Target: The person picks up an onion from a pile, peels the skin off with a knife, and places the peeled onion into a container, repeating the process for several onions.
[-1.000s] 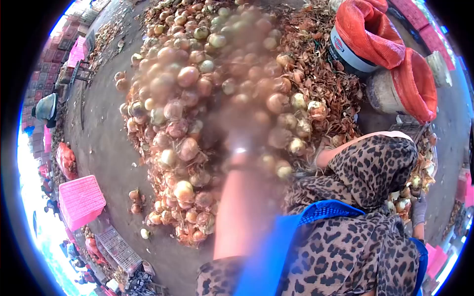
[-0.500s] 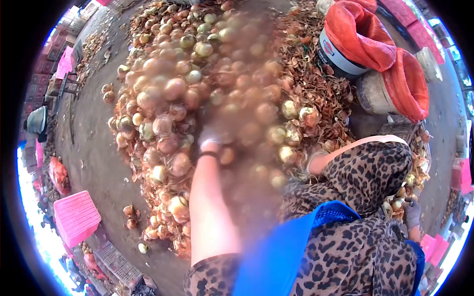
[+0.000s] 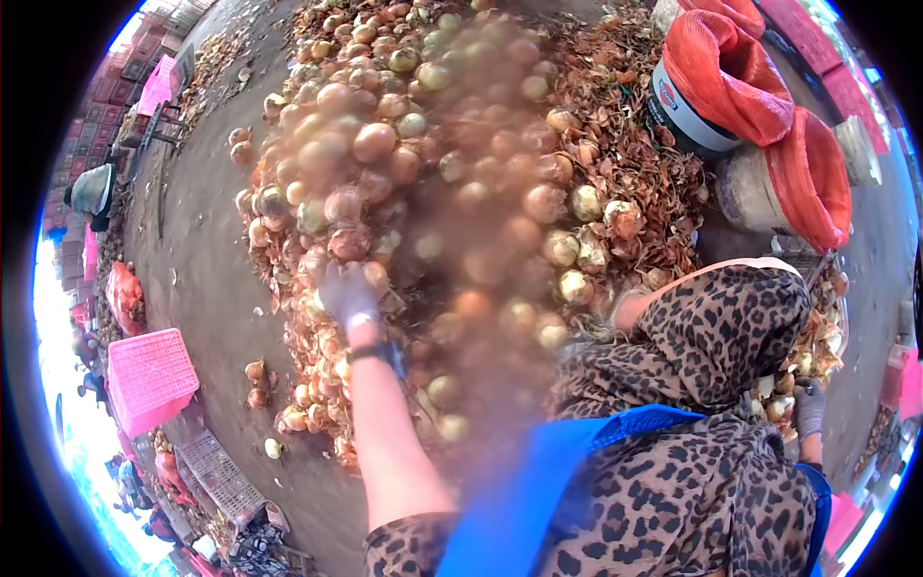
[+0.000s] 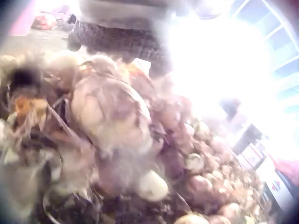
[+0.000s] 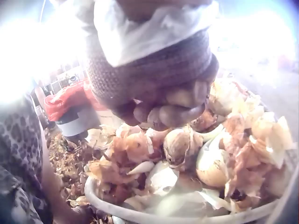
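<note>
My gloved left hand [image 3: 348, 293] lies on the left side of a large onion pile [image 3: 373, 142], fingers stretched over the onions. In the left wrist view, its textured glove [image 4: 121, 39] is above a big papery onion [image 4: 110, 109]; glare washes out part of that view. My right hand [image 5: 159, 88], in a knitted glove with bare fingertips, has its fingers curled over a round-rimmed container [image 5: 140, 215] of onions and loose skins. An onion with a dry neck [image 5: 177, 147] sits just below those fingers. I cannot tell what the right palm hides.
Red mesh sacks [image 3: 721, 72] stand in buckets at upper right, beside a heap of dry skins [image 3: 625, 163]. A pink crate [image 3: 152, 380] and a grey crate [image 3: 221, 476] are on the floor at left. A blue apron strap [image 3: 510, 490] crosses the lower middle.
My left hand has moved from the blurred middle of the pile to its left side, where it now shows clearly. The right hand stays over the container.
</note>
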### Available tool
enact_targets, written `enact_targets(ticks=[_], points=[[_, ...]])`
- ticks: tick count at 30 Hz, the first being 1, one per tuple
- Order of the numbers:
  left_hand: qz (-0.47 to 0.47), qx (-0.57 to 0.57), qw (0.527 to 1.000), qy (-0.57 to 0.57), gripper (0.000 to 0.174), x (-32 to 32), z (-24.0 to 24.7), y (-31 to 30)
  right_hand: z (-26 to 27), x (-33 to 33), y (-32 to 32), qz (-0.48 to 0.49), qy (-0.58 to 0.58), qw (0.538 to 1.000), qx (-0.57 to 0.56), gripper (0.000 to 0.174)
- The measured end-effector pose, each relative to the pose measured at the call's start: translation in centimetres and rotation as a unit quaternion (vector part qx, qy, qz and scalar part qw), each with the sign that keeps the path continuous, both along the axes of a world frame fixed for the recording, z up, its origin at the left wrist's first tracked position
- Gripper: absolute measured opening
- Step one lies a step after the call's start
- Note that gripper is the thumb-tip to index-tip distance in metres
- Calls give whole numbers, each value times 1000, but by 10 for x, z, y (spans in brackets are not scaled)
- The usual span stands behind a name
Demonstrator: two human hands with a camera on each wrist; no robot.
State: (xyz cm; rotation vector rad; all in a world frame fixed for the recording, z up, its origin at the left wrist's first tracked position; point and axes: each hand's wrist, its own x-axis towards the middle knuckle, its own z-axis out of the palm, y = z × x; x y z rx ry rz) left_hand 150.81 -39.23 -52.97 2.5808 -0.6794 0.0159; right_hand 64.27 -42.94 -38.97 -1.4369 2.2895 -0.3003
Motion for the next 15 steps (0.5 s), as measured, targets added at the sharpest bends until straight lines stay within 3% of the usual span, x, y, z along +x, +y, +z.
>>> enact_targets(ticks=[1, 2, 3, 5, 6, 7, 8, 9, 11, 14, 15], points=[[11, 28, 995, 92, 47, 22, 4, -1, -7, -12, -4, -5, -9, 1000, -5, 18], [-16, 195, 976, 94, 58, 23, 25, -10, -11, -18, -5, -11, -19, 1000, -10, 19], [-24, 238, 966, 93, 74, 8, 38, -21, -16, -23, -4, -18, -27, 999, -15, 19], [22, 248, 962, 115, 87, -1, 14, -31, -22, -22, 6, 9, 10, 1000, -20, 20], [-4, 143, 985, 92, 87, -18, 13, -28, -23, -19, 12, 24, 30, 999, -23, 21], [21, 152, 985, 78, 77, -25, 2, -28, -24, -7, 9, 37, 45, 998, -34, 22], [-62, 208, 976, -9, 69, -18, -32, -23, -22, 5, 12, -35, -60, 998, 3, 23], [-116, 145, 979, 90, 53, -50, 0, -23, -26, 4, 13, -39, -112, 993, 5, 24], [-118, 48, 986, 107, 50, -102, -7, -30, -45, -7, 21, -49, -221, 974, 2, 24], [-130, -58, 980, 141, 59, -170, -36, -38, -51, -17, 20, -43, -150, 988, -5, 20], [-179, -74, 962, 195, 58, -166, -52, -30, -49, -22, 20, -37, -115, 993, -6, 19]])
